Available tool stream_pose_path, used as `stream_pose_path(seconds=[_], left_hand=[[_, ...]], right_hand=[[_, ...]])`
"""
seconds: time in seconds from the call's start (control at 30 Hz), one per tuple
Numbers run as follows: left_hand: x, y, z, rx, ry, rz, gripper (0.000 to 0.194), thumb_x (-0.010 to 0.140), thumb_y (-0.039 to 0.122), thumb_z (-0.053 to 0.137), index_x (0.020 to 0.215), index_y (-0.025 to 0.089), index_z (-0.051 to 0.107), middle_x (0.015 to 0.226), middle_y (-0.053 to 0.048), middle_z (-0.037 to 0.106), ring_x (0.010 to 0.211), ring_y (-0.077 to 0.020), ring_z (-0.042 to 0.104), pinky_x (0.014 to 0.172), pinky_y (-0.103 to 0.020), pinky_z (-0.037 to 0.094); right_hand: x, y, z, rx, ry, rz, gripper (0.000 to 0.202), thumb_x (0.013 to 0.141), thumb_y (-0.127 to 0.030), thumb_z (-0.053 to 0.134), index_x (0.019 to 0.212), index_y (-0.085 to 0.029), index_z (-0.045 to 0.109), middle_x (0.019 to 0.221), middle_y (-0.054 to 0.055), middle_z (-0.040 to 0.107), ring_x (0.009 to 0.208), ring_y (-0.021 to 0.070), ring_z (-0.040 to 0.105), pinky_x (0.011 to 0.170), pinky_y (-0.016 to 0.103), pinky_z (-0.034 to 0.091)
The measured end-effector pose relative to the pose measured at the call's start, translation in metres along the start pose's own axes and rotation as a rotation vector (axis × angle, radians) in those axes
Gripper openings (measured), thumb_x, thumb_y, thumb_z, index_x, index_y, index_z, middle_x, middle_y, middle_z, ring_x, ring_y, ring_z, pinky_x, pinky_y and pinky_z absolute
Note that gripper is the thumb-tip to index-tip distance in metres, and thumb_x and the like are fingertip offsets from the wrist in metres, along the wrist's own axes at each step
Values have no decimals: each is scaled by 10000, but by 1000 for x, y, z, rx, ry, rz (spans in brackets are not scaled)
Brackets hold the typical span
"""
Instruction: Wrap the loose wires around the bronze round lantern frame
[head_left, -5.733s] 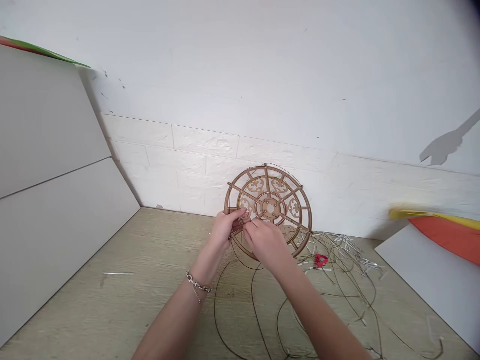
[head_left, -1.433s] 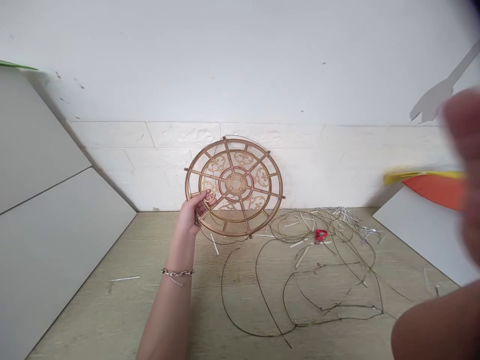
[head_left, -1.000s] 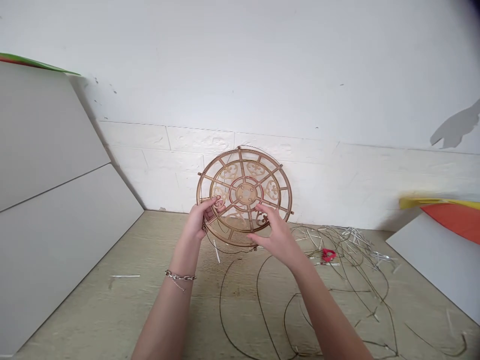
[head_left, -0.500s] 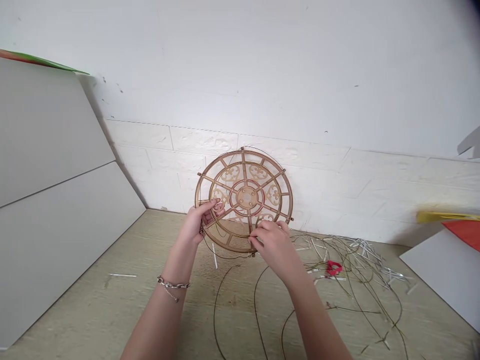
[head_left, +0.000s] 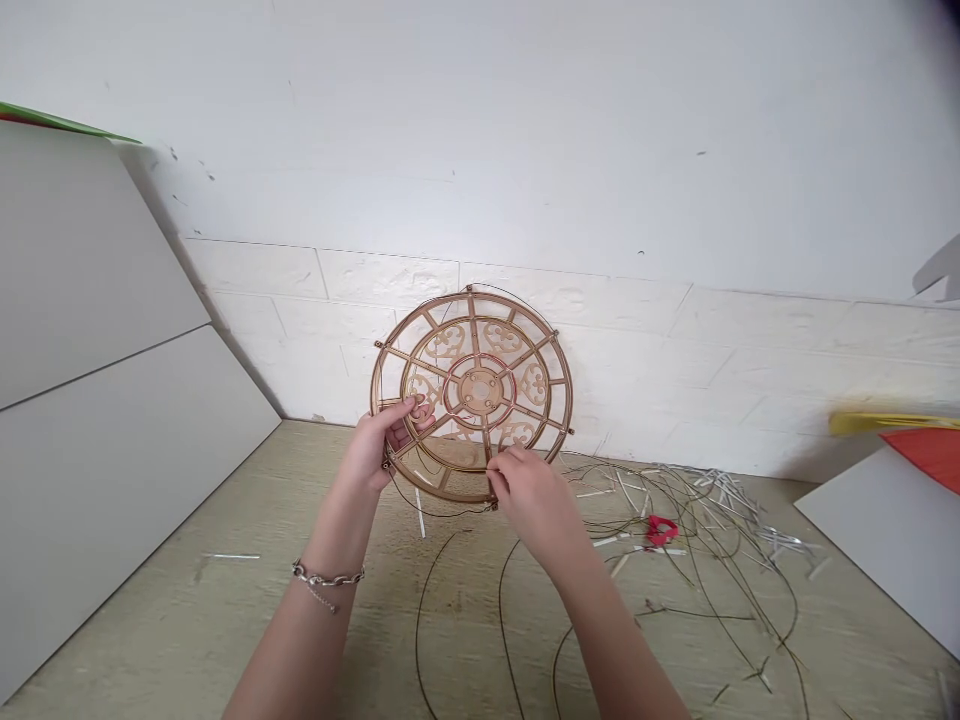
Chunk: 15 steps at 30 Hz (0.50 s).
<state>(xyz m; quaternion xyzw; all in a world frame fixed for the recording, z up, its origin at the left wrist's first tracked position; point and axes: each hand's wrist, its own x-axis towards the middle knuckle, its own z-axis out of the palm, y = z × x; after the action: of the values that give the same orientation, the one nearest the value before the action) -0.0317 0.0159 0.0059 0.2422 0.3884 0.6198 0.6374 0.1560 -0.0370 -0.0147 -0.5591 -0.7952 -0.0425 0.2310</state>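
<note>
A round golden openwork frame (head_left: 472, 385) with spokes and scroll patterns is held upright above the floor, in front of the white wall. My left hand (head_left: 379, 450), with a chain bracelet on its wrist, grips the frame's lower left rim. My right hand (head_left: 529, 490) pinches at the frame's bottom rim with fingertips closed; a thin dark wire (head_left: 420, 500) hangs in a loop under the frame between both hands.
Long thin wires (head_left: 675, 610) and several short pale sticks (head_left: 720, 495) lie scattered on the wooden floor at right, with a small red piece (head_left: 660, 528) among them. Grey boards (head_left: 90, 400) lean at left; a white board (head_left: 885, 540) with orange and yellow sheets sits at right.
My right hand swung in from the far right and closed on the frame's bottom rim. The left hand kept its grip; the frame shifted slightly left.
</note>
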Motion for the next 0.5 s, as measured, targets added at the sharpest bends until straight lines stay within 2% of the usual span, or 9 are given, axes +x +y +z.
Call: stream_pose_path(seconds=[0.1, 0.2, 0.27, 0.33, 0.4, 0.43, 0.47, 0.5], left_hand=[[2, -4, -1, 18, -11, 17, 66, 676, 118, 625, 731, 93, 651, 693, -80, 700, 601, -168, 662, 558, -234, 555], [3, -7, -1, 13, -6, 14, 82, 669, 125, 635, 746, 98, 650, 697, -80, 701, 612, -173, 665, 550, -231, 556], [3, -7, -1, 8, -4, 3, 76, 676, 120, 625, 746, 100, 648, 694, -80, 701, 610, -173, 666, 542, -225, 554], [3, -6, -2, 20, -18, -17, 73, 682, 115, 615, 746, 98, 646, 696, -82, 701, 597, -176, 665, 524, -226, 552], [2, -4, -3, 38, -39, -44, 78, 684, 114, 610, 751, 94, 645, 696, -86, 701, 589, -182, 664, 514, -234, 552], [2, -4, -4, 44, -49, -58, 82, 685, 115, 608, 754, 93, 646, 692, -88, 700, 590, -185, 664, 516, -238, 553], [1, -3, -5, 47, -59, -72, 86, 687, 116, 606, 759, 91, 646, 687, -90, 698, 595, -187, 665, 523, -240, 554], [1, -3, -5, 48, -68, -86, 91, 689, 116, 603, 764, 90, 647, 680, -92, 697, 602, -188, 667, 532, -240, 554]], right_hand=[[0, 2, -2, 244, -45, 140, 187, 835, -191, 465, 738, -214, 623, 771, -1, 606, 673, 134, 543, 582, 245, 358], [-2, 7, -16, 391, -38, 154, 241, 842, -266, 459, 686, -220, 637, 711, 0, 601, 659, 141, 534, 600, 253, 367], [-4, 14, -29, 494, 52, 206, 230, 835, -334, 471, 743, -226, 652, 728, 7, 609, 649, 143, 528, 601, 259, 382], [-5, 26, -39, 568, 248, 338, 235, 808, -403, 504, 893, -233, 643, 836, 22, 619, 680, 150, 530, 611, 268, 404], [-5, 43, -43, 609, 469, 499, 351, 771, -448, 542, 1054, -244, 583, 1005, 41, 593, 799, 170, 536, 652, 280, 426], [-4, 51, -43, 656, 534, 563, 415, 751, -461, 564, 1110, -252, 546, 1086, 44, 568, 878, 179, 531, 682, 282, 434], [-3, 60, -41, 745, 536, 611, 465, 735, -470, 582, 1145, -261, 519, 1150, 41, 542, 951, 184, 520, 711, 279, 441], [-2, 68, -39, 880, 482, 641, 489, 716, -479, 600, 1146, -261, 518, 1172, 38, 537, 984, 184, 521, 722, 272, 451]])
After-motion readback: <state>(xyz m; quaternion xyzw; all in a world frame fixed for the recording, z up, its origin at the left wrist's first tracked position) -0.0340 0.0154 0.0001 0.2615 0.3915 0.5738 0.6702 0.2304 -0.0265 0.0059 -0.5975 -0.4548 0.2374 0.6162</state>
